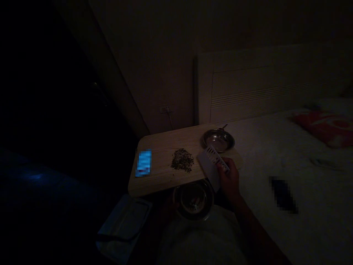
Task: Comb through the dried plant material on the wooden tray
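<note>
In my right hand (230, 178) is a flat white plastic piece (211, 167) with a row of slots along one edge; its exact kind I cannot make out. It stands tilted over the right part of a wooden-topped table (160, 143). Left of it lies a loose pile of small dark bits (182, 160), like seeds or dried leaves. Below the table's front edge a round metal bowl (194, 198) sits close to my lap. My left hand (172, 206), very dim, grips the bowl's left rim. Something pale shows inside the bowl.
A shallow metal dish (218, 140) stands at the table's back right, with a thin handle-like object behind it. A lit phone (143, 163) lies at the left. A bed (264, 154) adjoins on the right, and a pale bag or box (124, 224) stands lower left.
</note>
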`<action>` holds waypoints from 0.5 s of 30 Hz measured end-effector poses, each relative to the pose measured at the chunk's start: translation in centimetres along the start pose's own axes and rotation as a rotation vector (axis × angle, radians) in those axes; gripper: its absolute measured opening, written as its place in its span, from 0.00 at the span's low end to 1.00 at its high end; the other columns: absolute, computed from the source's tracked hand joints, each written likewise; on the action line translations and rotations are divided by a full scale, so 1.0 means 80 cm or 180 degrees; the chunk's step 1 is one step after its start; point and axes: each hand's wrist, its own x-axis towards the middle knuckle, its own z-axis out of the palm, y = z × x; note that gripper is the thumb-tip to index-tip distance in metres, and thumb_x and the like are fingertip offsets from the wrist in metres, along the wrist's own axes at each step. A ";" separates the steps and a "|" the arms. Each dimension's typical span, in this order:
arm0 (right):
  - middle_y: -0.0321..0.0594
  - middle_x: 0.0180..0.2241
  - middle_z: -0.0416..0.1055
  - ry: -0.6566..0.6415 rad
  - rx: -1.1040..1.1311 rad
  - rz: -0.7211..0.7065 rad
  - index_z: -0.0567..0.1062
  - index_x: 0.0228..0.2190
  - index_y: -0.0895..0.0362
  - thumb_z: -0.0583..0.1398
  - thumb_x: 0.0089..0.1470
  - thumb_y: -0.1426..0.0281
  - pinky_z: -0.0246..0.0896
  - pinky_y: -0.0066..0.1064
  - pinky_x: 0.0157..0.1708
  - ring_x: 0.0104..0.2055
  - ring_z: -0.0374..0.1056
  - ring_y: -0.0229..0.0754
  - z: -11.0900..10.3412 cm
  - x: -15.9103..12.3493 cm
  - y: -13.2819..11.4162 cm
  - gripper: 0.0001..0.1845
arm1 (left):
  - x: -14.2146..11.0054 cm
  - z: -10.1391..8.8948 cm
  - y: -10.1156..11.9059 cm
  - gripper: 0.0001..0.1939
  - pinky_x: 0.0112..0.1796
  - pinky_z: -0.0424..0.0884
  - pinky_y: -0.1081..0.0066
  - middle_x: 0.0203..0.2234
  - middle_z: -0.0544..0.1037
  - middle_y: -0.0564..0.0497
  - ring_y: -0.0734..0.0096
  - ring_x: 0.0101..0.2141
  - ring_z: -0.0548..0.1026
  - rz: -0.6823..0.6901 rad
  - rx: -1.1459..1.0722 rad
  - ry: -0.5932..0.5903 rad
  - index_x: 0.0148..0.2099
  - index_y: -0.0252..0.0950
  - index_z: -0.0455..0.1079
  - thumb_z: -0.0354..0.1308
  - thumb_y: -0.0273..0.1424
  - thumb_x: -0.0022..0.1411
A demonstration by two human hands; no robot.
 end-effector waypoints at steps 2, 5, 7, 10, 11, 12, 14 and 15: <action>0.43 0.41 0.72 -0.0120 0.0038 0.0001 0.70 0.43 0.55 0.57 0.59 0.63 0.64 0.38 0.42 0.41 0.68 0.47 0.015 -0.004 0.004 0.11 | 0.000 0.001 -0.002 0.34 0.65 0.47 0.48 0.63 0.69 0.47 0.43 0.67 0.54 -0.0020 -0.0122 -0.0032 0.61 0.45 0.70 0.69 0.31 0.51; 0.44 0.43 0.71 -0.0107 0.0020 -0.0098 0.69 0.44 0.54 0.57 0.60 0.64 0.63 0.39 0.45 0.45 0.68 0.48 0.030 -0.008 0.009 0.12 | 0.001 0.001 -0.007 0.34 0.65 0.48 0.44 0.62 0.71 0.46 0.41 0.65 0.58 -0.0089 -0.0285 -0.0124 0.61 0.44 0.71 0.69 0.29 0.50; 0.45 0.44 0.71 -0.0091 0.0008 -0.0121 0.69 0.45 0.54 0.57 0.60 0.64 0.63 0.40 0.45 0.45 0.68 0.48 0.033 -0.008 0.011 0.12 | 0.001 -0.002 -0.010 0.32 0.64 0.49 0.44 0.60 0.72 0.46 0.42 0.64 0.60 -0.0114 -0.0351 -0.0126 0.59 0.44 0.72 0.69 0.27 0.50; 0.44 0.43 0.73 -0.0055 0.0032 -0.0048 0.69 0.45 0.54 0.57 0.59 0.63 0.64 0.38 0.42 0.43 0.69 0.48 0.028 -0.006 0.010 0.13 | 0.001 -0.007 -0.015 0.30 0.63 0.51 0.45 0.58 0.75 0.47 0.42 0.63 0.64 -0.0130 -0.0469 -0.0109 0.56 0.45 0.75 0.69 0.25 0.49; 0.43 0.41 0.73 -0.0038 0.0048 -0.0006 0.69 0.44 0.53 0.58 0.59 0.62 0.64 0.38 0.40 0.41 0.69 0.48 0.024 -0.004 0.008 0.12 | 0.001 -0.008 -0.016 0.29 0.63 0.51 0.45 0.57 0.76 0.47 0.43 0.62 0.65 -0.0139 -0.0502 -0.0119 0.56 0.45 0.75 0.69 0.25 0.49; 0.43 0.40 0.73 -0.0026 0.0063 0.0032 0.70 0.43 0.54 0.58 0.59 0.62 0.64 0.37 0.39 0.40 0.69 0.47 0.020 -0.002 0.006 0.12 | 0.001 -0.009 -0.017 0.29 0.63 0.51 0.45 0.56 0.76 0.46 0.43 0.61 0.66 -0.0144 -0.0525 -0.0136 0.56 0.44 0.75 0.68 0.25 0.50; 0.41 0.36 0.73 -0.0027 0.0079 0.0059 0.70 0.40 0.54 0.60 0.57 0.62 0.63 0.35 0.35 0.36 0.68 0.46 0.011 0.004 0.002 0.12 | 0.002 -0.007 -0.016 0.30 0.63 0.51 0.45 0.56 0.76 0.45 0.43 0.61 0.67 -0.0158 -0.0550 -0.0182 0.57 0.43 0.74 0.68 0.25 0.51; 0.40 0.35 0.73 -0.0035 0.0099 0.0047 0.70 0.39 0.54 0.60 0.57 0.61 0.62 0.34 0.34 0.35 0.68 0.45 0.007 0.008 0.000 0.11 | 0.003 -0.006 -0.015 0.31 0.63 0.51 0.46 0.57 0.76 0.45 0.44 0.61 0.67 -0.0141 -0.0557 -0.0197 0.58 0.43 0.73 0.68 0.25 0.50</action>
